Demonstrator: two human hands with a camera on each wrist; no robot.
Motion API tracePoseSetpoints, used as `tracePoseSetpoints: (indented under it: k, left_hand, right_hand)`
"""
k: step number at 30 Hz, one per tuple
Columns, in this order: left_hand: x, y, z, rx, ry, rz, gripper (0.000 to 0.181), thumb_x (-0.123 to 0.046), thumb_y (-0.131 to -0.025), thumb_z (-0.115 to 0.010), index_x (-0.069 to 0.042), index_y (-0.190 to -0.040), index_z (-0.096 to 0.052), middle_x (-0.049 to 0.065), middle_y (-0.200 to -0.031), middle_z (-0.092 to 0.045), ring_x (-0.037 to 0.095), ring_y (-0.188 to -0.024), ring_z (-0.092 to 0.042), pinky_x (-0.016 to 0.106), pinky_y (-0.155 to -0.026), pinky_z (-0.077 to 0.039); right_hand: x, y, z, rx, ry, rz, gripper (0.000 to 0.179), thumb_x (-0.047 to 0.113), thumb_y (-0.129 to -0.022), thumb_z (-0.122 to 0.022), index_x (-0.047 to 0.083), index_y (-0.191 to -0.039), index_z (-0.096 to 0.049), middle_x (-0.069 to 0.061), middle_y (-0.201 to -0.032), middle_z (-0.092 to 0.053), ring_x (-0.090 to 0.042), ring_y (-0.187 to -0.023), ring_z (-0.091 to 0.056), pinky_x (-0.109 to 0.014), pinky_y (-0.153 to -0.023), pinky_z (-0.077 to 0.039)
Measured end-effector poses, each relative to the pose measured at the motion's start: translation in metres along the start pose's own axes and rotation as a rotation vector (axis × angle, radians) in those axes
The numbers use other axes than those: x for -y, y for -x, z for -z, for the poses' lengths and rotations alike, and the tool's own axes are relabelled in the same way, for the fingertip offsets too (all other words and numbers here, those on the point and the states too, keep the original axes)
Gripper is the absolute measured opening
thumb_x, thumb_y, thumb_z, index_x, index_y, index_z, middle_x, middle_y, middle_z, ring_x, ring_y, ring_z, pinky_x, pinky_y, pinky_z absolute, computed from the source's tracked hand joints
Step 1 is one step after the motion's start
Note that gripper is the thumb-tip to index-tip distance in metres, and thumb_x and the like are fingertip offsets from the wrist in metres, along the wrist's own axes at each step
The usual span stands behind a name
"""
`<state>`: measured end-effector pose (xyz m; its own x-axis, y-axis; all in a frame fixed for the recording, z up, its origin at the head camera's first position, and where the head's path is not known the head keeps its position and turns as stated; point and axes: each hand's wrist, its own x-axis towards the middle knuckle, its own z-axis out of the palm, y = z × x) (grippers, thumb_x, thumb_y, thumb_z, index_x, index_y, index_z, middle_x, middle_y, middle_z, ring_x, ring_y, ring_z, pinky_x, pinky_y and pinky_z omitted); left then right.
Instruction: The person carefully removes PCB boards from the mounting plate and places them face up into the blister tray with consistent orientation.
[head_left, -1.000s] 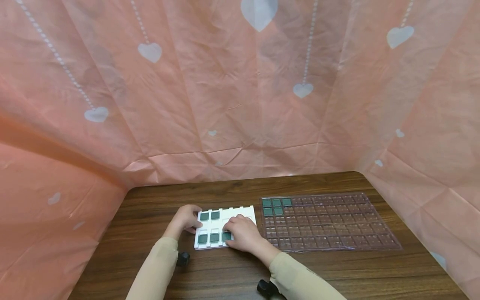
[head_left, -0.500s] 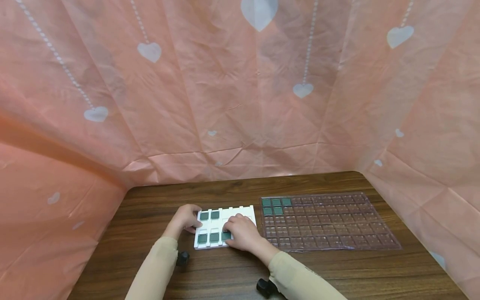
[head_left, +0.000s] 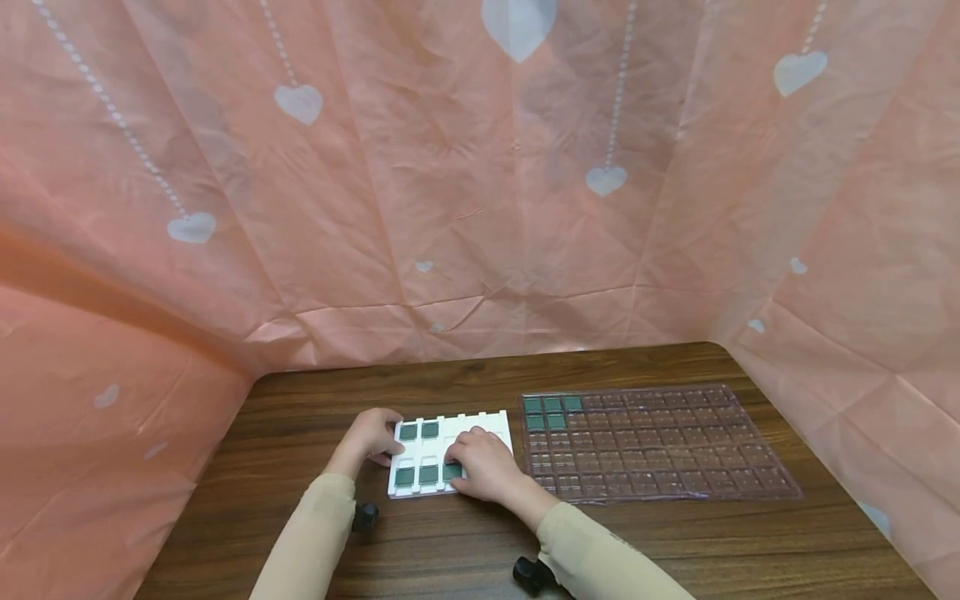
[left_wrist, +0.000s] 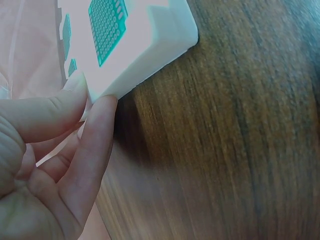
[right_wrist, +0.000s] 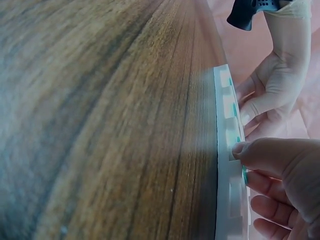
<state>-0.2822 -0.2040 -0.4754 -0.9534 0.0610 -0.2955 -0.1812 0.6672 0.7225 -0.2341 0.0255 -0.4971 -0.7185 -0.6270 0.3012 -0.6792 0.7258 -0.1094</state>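
A white slotted tray (head_left: 459,423) lies on the table, bearing several small green circuit boards. My left hand (head_left: 371,435) grips its left edge; in the left wrist view the thumb (left_wrist: 52,112) lies on top and a finger presses the side wall. Close by, a green board (left_wrist: 107,27) with rows of round pads sits in its slot. At the front row's third slot, my right hand (head_left: 486,467) pinches a green circuit board (head_left: 452,472) between thumb and fingers. That hand covers part of the board and the tray's right portion. In the right wrist view, the thumb (right_wrist: 260,152) rests at the tray's front edge.
To the right lies a clear plastic compartment tray (head_left: 675,442), with several green boards (head_left: 553,405) in its far-left pockets. Wood-grain table (head_left: 420,550) extends in front. A pink curtain with hearts (head_left: 480,208) hangs behind and at both sides.
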Motion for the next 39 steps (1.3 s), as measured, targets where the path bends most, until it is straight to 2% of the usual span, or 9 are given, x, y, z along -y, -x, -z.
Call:
tracePoseSetpoints:
  k: [7,20,27,39]
  left_hand:
    - [0.001,0.000,0.000,0.000,-0.001,0.004,0.056,0.015,-0.076,-0.075,0.009,-0.129,-0.058,0.018,-0.089,-0.055,0.026,-0.070,-0.062,0.033,-0.052,-0.061]
    - [0.002,-0.001,-0.001,-0.005,0.021,0.002,0.058,0.016,-0.075,-0.075,0.010,-0.129,-0.057,0.018,-0.088,-0.056,0.026,-0.069,-0.062,0.034,-0.052,-0.061]
    - [0.002,-0.002,-0.001,-0.002,0.016,0.003,0.057,0.016,-0.075,-0.075,0.010,-0.129,-0.057,0.018,-0.089,-0.056,0.025,-0.069,-0.062,0.034,-0.052,-0.061]
    - [0.002,-0.001,-0.001,-0.008,0.019,0.009,0.057,0.016,-0.074,-0.075,0.010,-0.129,-0.058,0.018,-0.087,-0.056,0.026,-0.068,-0.062,0.034,-0.052,-0.061]
  right_hand:
    - [-0.001,0.001,0.000,-0.016,-0.013,-0.004,0.023,0.032,-0.073,-0.082,0.022,-0.092,-0.075,0.007,-0.089,-0.064,-0.016,-0.084,-0.055,-0.030,-0.069,-0.051]
    - [-0.004,0.005,0.001,-0.113,-0.095,0.009,0.023,0.029,-0.073,-0.081,0.020,-0.092,-0.074,0.006,-0.089,-0.064,-0.016,-0.084,-0.055,-0.030,-0.071,-0.050]
    - [-0.006,0.008,0.005,-0.130,-0.134,-0.010,0.024,0.029,-0.073,-0.080,0.019,-0.093,-0.073,0.004,-0.091,-0.063,-0.018,-0.089,-0.055,-0.032,-0.076,-0.050]
    - [-0.015,0.010,0.009,-0.156,-0.155,0.008,0.024,0.027,-0.074,-0.081,0.017,-0.094,-0.073,0.002,-0.094,-0.065,-0.019,-0.092,-0.057,-0.033,-0.082,-0.051]
